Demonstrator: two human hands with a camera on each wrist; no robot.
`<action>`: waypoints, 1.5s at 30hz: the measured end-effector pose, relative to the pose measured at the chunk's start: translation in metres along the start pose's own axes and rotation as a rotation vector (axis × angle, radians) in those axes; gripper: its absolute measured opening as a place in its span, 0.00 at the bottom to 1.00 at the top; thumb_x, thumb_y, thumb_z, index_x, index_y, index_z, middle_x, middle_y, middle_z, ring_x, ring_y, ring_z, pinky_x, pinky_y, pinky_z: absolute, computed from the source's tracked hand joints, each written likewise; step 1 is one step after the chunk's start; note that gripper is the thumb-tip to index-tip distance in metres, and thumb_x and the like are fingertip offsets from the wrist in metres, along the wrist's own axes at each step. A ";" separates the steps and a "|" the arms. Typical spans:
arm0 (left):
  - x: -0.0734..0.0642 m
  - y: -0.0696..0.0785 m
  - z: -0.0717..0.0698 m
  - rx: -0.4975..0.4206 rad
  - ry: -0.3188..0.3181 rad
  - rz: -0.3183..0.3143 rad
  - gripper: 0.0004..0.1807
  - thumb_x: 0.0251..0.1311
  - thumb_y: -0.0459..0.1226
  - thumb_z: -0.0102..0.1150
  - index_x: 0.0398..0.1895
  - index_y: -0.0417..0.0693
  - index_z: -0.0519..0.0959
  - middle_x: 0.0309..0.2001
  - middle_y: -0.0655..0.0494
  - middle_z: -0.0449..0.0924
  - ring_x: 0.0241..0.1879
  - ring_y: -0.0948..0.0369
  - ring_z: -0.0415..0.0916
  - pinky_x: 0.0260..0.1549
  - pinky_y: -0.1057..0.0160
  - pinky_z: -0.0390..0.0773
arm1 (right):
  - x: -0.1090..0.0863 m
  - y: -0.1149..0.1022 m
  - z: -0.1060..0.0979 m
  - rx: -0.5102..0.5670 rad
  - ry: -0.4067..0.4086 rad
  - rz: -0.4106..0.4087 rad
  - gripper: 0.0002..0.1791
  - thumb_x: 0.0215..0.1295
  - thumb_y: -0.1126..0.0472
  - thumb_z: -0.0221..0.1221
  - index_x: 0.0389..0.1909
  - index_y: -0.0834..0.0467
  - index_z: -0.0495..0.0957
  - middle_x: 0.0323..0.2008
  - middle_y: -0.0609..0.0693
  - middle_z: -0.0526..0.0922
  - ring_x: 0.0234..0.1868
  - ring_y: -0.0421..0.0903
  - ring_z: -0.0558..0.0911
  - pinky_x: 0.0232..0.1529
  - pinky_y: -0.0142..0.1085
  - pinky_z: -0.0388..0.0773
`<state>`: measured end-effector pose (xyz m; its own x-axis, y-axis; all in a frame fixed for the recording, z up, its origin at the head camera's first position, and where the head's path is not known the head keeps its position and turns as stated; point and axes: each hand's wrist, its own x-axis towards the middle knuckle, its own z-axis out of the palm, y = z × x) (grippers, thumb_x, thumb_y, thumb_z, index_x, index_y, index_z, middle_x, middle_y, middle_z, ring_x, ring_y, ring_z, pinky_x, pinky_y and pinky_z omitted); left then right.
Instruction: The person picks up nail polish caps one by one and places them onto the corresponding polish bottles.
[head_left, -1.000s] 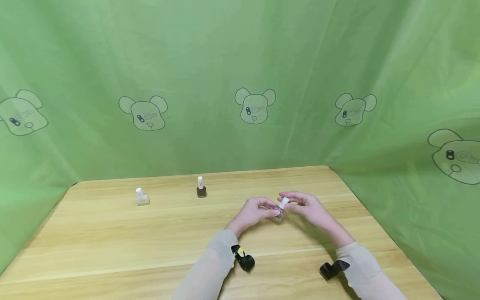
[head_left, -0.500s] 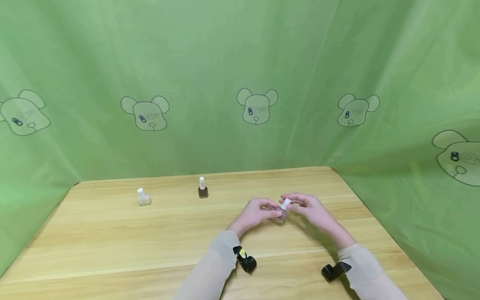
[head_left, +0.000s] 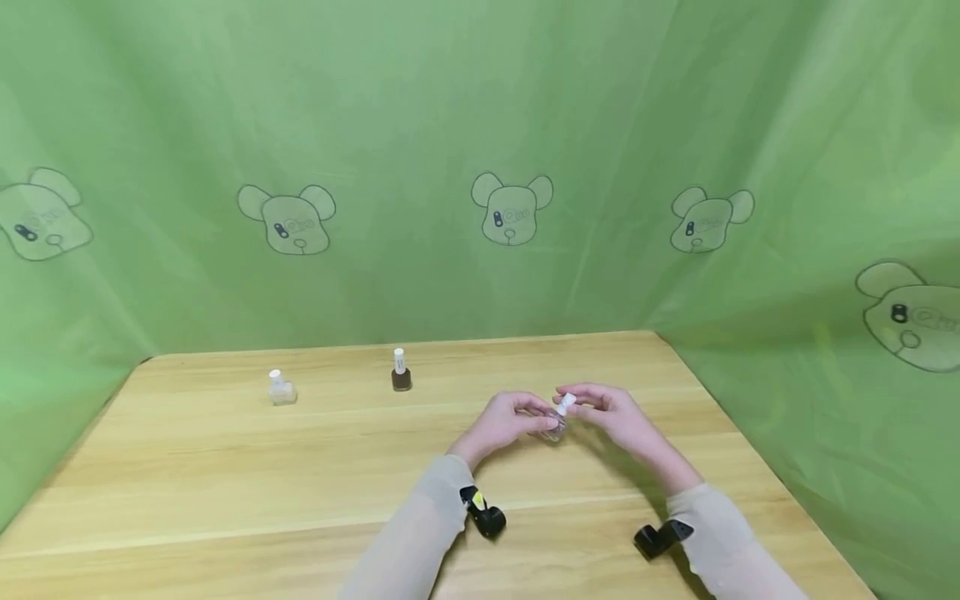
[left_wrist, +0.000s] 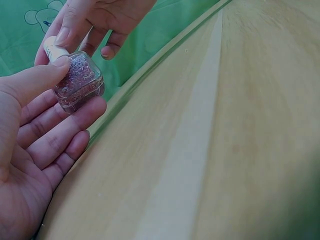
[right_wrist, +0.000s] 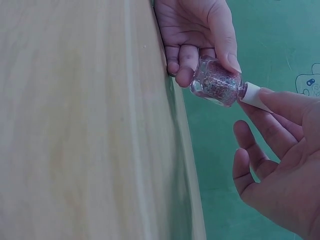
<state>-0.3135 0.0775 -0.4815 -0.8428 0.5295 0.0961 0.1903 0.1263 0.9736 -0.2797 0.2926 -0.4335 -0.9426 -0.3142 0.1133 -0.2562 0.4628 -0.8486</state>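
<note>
A small clear bottle of glitter nail polish is pinched by my left hand, thumb on one side and fingers on the other. Its white cap is between the thumb and index finger of my right hand. In the right wrist view a short strip of neck shows between glass and cap, and the two line up. The bottle leans with its cap up and to the right in the head view. My other right fingers are loosely bent, touching nothing.
A dark nail polish bottle with a tall white cap stands near the back of the wooden table. Left of it stands a clear bottle with a white cap. A green curtain encloses the back and sides.
Both hands keep their hold on the nail polish bottle and its cap, with hardly any movement. The whole head view shifts slightly.
</note>
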 end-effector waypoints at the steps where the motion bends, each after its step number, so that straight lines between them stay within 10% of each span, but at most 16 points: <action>1: 0.000 -0.001 0.000 -0.016 -0.006 0.002 0.13 0.54 0.43 0.70 0.42 0.50 0.84 0.39 0.59 0.86 0.36 0.66 0.82 0.39 0.66 0.80 | 0.000 0.000 0.000 0.003 0.000 0.004 0.21 0.66 0.57 0.60 0.58 0.60 0.76 0.56 0.58 0.82 0.52 0.34 0.81 0.60 0.39 0.73; 27: 0.001 0.002 0.001 -0.050 -0.018 0.005 0.14 0.55 0.41 0.70 0.43 0.47 0.84 0.39 0.55 0.87 0.34 0.65 0.83 0.40 0.66 0.82 | -0.002 0.001 0.000 0.010 0.028 0.023 0.21 0.65 0.56 0.61 0.57 0.60 0.77 0.54 0.59 0.83 0.48 0.33 0.82 0.56 0.30 0.73; 37: 0.000 0.000 0.004 -0.096 -0.035 0.018 0.13 0.52 0.36 0.70 0.41 0.43 0.83 0.37 0.53 0.85 0.32 0.63 0.84 0.38 0.63 0.85 | -0.004 -0.008 0.008 -0.080 0.208 0.122 0.16 0.56 0.55 0.69 0.37 0.63 0.81 0.31 0.52 0.85 0.31 0.40 0.78 0.34 0.30 0.74; 45: 0.000 0.001 0.004 -0.106 -0.017 0.012 0.12 0.54 0.36 0.70 0.40 0.43 0.83 0.38 0.53 0.85 0.32 0.64 0.83 0.38 0.62 0.85 | -0.003 -0.002 0.002 0.012 0.075 0.061 0.26 0.62 0.55 0.64 0.59 0.60 0.75 0.53 0.59 0.83 0.50 0.36 0.80 0.60 0.47 0.74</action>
<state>-0.3110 0.0811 -0.4817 -0.8317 0.5451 0.1050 0.1453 0.0312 0.9889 -0.2763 0.2907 -0.4331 -0.9697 -0.2231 0.0993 -0.1960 0.4686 -0.8614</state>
